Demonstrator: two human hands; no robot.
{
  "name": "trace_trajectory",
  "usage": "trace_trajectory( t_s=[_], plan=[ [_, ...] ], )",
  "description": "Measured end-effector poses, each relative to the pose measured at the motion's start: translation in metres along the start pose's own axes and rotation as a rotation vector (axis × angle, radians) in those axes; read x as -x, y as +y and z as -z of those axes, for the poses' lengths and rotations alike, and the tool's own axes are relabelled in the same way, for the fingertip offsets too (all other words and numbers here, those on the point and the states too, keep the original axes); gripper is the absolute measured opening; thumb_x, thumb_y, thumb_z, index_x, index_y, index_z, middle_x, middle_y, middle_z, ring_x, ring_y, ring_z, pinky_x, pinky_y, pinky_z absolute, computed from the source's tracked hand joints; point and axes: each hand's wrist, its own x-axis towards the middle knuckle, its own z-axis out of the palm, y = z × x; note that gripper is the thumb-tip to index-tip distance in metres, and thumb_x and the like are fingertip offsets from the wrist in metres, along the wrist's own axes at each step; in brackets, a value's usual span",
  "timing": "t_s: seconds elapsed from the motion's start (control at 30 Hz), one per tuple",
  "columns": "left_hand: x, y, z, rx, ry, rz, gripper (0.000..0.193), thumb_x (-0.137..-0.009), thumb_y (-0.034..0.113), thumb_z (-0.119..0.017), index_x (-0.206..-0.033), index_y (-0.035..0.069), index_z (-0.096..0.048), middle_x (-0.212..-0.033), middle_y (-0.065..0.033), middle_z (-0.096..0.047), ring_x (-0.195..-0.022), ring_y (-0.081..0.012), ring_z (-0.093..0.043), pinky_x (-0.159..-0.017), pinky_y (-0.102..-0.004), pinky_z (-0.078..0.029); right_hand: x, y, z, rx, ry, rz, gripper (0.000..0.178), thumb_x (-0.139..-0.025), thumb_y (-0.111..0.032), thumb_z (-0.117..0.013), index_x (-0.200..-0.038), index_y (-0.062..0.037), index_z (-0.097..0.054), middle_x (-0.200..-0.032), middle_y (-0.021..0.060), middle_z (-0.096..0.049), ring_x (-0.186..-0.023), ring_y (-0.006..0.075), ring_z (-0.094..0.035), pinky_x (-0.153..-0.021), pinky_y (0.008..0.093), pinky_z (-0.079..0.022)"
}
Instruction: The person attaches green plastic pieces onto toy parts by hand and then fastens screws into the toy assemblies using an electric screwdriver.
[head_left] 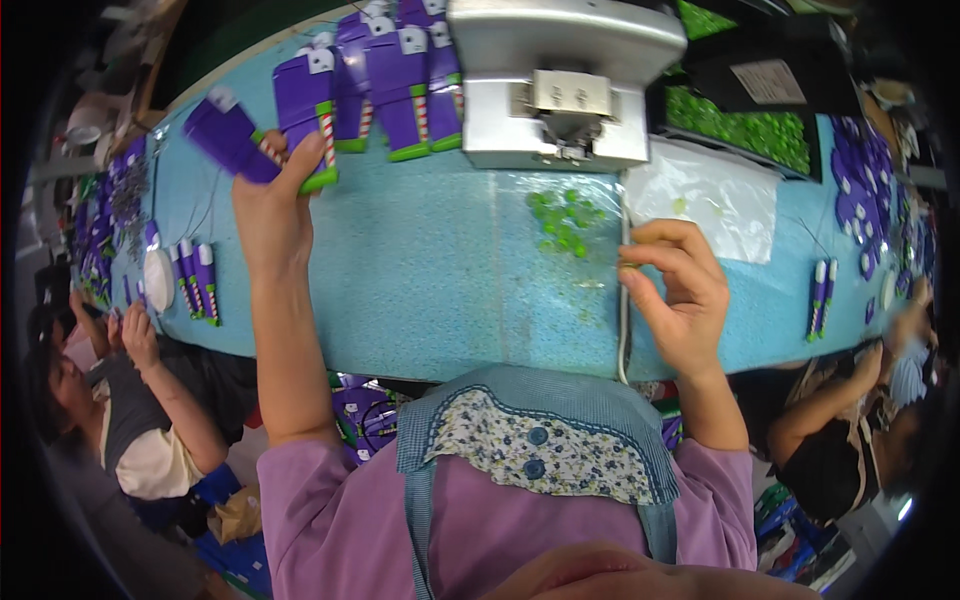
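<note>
Near centre right, your right hand (688, 288) has fingertips drawn close; whether they pinch anything can't be told. Beyond, small translucent green bits (565, 222) lie loose, apparently unused. Upper left, your left hand (275, 215) grips a flat purple piece with a red-and-white striped edge (228, 135); the overlapping purple pieces (390, 80) beyond look finished.

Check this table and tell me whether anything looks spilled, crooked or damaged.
Just one thing: small green pieces lie scattered in front of the metal machine, while many similar ones sit in the black bin. It looks untidy, though it may be a working pile rather than a spill.
</note>
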Motion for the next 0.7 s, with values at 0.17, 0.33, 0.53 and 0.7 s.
trace_trajectory(
  t_s=[0.17, 0.33, 0.53, 0.7],
  plan=[
    [0.079, 0.021, -0.06, 0.374, -0.136, 0.094, 0.019, -0.083, 0.004, -0.064, -0.1, -0.001, -0.058, -0.094, -0.0085, -0.063, -0.075, -0.0123, -0.059, -0.066, -0.0263, -0.048, 0.005, -0.011, -0.007, -0.36, -0.063, -0.036, 0.024, -0.074, 0.01, -0.066, -0.096, 0.0011, -0.069, -0.099, 0.0132, -0.063, -0.086, 0.0195, -0.063, -0.073, 0.0286, -0.051],
    [0.125, 0.02, -0.096, 0.152, -0.49, 0.333, 0.021, -0.087, 0.011, -0.062, -0.104, -0.001, -0.058, -0.09, -0.0077, -0.066, -0.08, -0.012, -0.059, -0.07, -0.025, -0.047, 0.007, -0.019, -0.019, -0.224, -0.008, 0.105, 0.026, -0.073, 0.008, -0.069, -0.098, 0.003, -0.063, -0.092, 0.014, -0.067, -0.079, 0.0234, -0.064, -0.069, 0.0298, -0.052],
    [0.132, -0.002, -0.1, 0.31, -0.529, 0.395, 0.021, -0.084, 0.008, -0.07, -0.102, 0.001, -0.061, -0.09, -0.0032, -0.065, -0.081, -0.0089, -0.059, -0.07, -0.0239, -0.048, 0.008, -0.019, -0.027, -0.083, 0.004, 0.274, 0.028, -0.073, 0.004, -0.072, -0.098, 0.0044, -0.061, -0.089, 0.0142, -0.067, -0.076, 0.0261, -0.064, -0.066, 0.0316, -0.05],
    [0.129, 0.004, -0.102, 0.318, -0.578, 0.37, 0.025, -0.082, 0.008, -0.071, -0.104, 0.001, -0.061, -0.092, -0.0029, -0.065, -0.081, -0.0086, -0.059, -0.07, -0.0237, -0.048, -0.002, -0.023, -0.018, -0.066, -0.108, 0.206, 0.024, -0.071, 0.002, -0.074, -0.094, 0.0031, -0.064, -0.087, 0.0133, -0.066, -0.075, 0.0261, -0.062, -0.066, 0.0337, -0.049]
  ],
)
